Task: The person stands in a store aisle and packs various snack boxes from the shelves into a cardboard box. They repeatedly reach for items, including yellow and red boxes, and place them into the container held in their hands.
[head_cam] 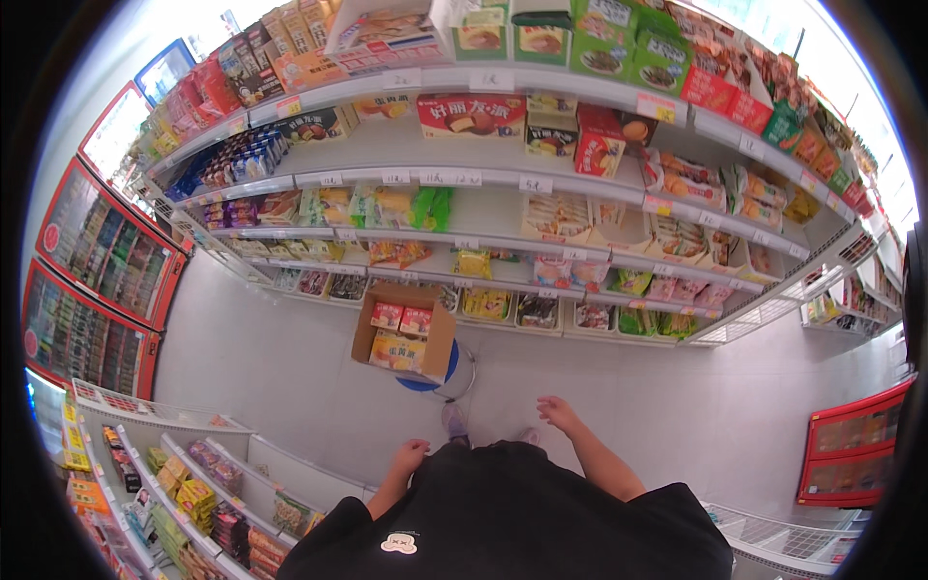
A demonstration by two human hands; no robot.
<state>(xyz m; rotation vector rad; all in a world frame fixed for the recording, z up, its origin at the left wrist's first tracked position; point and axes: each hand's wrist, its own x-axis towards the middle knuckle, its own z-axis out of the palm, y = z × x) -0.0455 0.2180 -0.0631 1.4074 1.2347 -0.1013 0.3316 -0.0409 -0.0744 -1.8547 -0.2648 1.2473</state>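
My left hand (412,455) hangs beside my black shirt, its fingers loosely curled; nothing shows in it, though its inner side is hidden. My right hand (558,412) is held out over the floor, fingers apart and holding nothing. Ahead of them, an open cardboard carton (438,344) rests on a blue-seated stool (453,364) with metal legs. Inside it are red snack boxes (401,317) and a yellow-and-white snack box (397,351). Behind stands a shelf unit; its second tier (384,151) carries a large red pie box (471,117) and smaller boxes (551,134), with gaps between.
Lower tiers hold bagged snacks (391,206) and trays of packets (486,304). Another low shelf unit (290,464) stands at my lower left. Red-framed glass-door coolers (94,246) line the left, and a red cabinet (852,442) is at right. Grey floor (616,370) lies between.
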